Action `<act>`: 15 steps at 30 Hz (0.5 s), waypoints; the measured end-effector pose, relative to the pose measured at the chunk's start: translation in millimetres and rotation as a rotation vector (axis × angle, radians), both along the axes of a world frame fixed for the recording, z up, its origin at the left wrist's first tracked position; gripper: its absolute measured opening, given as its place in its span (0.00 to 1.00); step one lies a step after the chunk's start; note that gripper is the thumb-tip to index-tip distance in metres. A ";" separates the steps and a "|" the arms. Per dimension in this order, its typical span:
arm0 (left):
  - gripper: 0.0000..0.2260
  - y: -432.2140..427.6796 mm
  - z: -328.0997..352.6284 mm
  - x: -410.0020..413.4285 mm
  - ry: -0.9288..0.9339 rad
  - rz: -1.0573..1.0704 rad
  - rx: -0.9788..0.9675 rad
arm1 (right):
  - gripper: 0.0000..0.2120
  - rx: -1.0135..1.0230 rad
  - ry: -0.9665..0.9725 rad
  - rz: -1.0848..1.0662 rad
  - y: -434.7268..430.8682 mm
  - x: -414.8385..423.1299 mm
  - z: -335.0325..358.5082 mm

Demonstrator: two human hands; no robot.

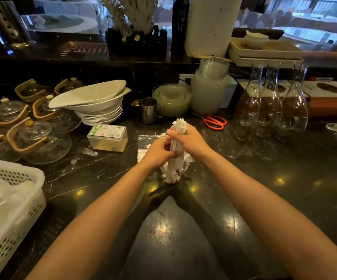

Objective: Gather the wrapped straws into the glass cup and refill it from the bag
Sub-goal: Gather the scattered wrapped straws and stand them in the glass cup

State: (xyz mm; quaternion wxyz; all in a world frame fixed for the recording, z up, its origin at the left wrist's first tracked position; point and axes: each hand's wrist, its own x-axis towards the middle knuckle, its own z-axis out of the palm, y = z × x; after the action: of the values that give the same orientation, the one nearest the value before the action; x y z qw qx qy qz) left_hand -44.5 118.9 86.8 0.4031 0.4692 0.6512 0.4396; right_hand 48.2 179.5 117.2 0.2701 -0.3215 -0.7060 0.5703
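Observation:
A bundle of white paper-wrapped straws (177,146) stands upright, its lower ends inside a small glass cup (174,174) on the dark marble counter. My left hand (159,152) grips the bundle low, just above the cup's rim. My right hand (188,139) is closed around the bundle higher up, and the straw tops stick out above it. A clear plastic bag (145,141) with more white straws lies flat on the counter just behind my hands, partly hidden by them.
Red scissors (214,122) and glass carafes (270,110) stand to the right. A toothpick box (108,138), stacked white bowls (95,104) and glass teapots (40,142) sit to the left. A white perforated basket (12,201) is at the near left. A steel cup (149,111) stands behind the bag.

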 end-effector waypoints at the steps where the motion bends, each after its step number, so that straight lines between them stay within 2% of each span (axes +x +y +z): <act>1: 0.17 1.3 -2.1 -0.3 0.003 0.007 -0.008 | 0.02 0.017 -0.020 0.004 1.9 1.1 -3.0; 2: 0.18 2.3 -3.6 -0.8 -0.002 0.018 -0.010 | 0.03 0.050 -0.044 0.005 3.7 2.0 -5.2; 5: 0.19 3.8 -5.9 -2.0 -0.025 0.047 0.014 | 0.13 0.131 -0.126 0.017 9.4 4.4 -12.8; 8: 0.17 4.4 -6.4 -3.5 0.028 0.094 0.053 | 0.15 0.107 -0.161 0.024 13.3 7.1 -18.5; 15: 0.23 8.3 2.6 -7.7 0.199 0.076 0.114 | 0.21 0.104 -0.230 0.131 19.7 12.4 -18.3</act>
State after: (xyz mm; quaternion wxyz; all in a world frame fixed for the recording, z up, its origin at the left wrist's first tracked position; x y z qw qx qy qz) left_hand -52.2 127.2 89.4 0.2919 0.5078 0.6792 0.4422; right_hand 60.6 199.2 98.9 0.1660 -0.3235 -0.7805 0.5086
